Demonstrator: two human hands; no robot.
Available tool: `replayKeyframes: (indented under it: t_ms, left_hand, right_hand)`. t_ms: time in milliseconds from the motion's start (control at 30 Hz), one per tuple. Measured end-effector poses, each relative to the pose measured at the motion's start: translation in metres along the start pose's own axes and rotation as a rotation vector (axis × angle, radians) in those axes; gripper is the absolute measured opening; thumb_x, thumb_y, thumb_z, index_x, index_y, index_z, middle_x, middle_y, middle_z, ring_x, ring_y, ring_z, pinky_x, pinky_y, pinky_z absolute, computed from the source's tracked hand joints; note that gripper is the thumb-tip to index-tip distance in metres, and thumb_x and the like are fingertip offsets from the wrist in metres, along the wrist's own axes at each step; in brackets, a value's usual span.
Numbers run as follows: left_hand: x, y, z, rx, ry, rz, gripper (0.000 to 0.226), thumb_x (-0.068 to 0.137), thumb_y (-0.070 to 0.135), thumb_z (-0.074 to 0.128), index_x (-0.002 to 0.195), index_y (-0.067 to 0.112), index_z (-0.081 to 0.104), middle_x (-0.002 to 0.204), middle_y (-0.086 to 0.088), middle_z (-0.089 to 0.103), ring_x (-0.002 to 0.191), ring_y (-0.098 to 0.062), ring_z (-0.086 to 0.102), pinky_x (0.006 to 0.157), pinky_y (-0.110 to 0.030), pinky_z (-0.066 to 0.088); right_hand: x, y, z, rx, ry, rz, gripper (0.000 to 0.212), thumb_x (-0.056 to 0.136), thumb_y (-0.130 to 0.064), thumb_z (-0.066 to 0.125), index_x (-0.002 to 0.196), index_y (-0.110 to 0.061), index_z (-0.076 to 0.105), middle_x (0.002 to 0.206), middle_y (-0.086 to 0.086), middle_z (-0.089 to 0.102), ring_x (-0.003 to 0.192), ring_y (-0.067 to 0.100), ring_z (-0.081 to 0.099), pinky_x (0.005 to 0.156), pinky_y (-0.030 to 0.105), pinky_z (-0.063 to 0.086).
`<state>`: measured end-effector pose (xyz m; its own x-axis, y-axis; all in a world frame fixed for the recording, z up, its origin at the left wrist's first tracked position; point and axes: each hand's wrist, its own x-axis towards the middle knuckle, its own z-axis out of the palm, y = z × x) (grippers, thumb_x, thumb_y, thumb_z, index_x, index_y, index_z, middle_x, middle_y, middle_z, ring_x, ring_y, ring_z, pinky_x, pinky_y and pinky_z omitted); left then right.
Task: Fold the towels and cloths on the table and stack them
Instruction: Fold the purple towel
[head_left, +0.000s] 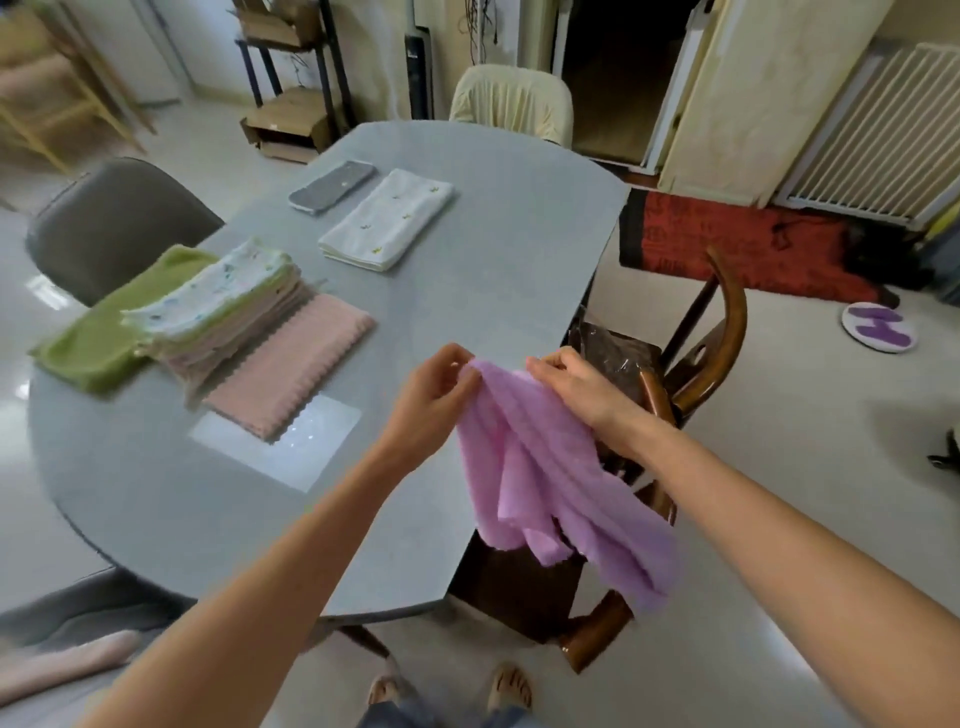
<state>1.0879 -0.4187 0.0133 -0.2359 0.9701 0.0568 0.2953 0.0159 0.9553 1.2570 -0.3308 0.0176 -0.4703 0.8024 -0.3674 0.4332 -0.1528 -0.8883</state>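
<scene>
Head view: a fuzzy lilac towel (550, 467), crumpled and drooping, is pinched by both hands, left (434, 395) and right (576, 387).

- One head-worn wide-angle view, looking forward and down from standing height
- Hands (498, 389) sit close below it; the grey worktop (467, 260) stretches away up-left, floor at right

My purple cloth (550, 467) hangs unfolded and rumpled off the surface's near right edge. To the left a folded stack (218, 322) sits on a pink towel (296, 364) and a green one (98, 332). A folded white towel (387, 218) lies farther back.
</scene>
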Motion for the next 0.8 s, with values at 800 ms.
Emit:
replayKeyframes:
  t_ms: [800]
  left_hand:
    - [-0.050, -0.051, -0.271, 0.920, -0.417, -0.477, 0.043, 0.058, 0.064, 0.072, 0.064, 0.023, 0.060, 0.065, 0.010, 0.058, 0.062, -0.011, 0.050, 0.064, -0.030, 0.048]
  right_hand:
    - [0.066, -0.074, 0.143, -0.800, -0.463, -0.279, 0.038, 0.078, -0.046, 0.072, 0.067, -0.011, 0.061, 0.059, -0.008, 0.050, 0.060, 0.007, 0.045, 0.056, 0.024, 0.034]
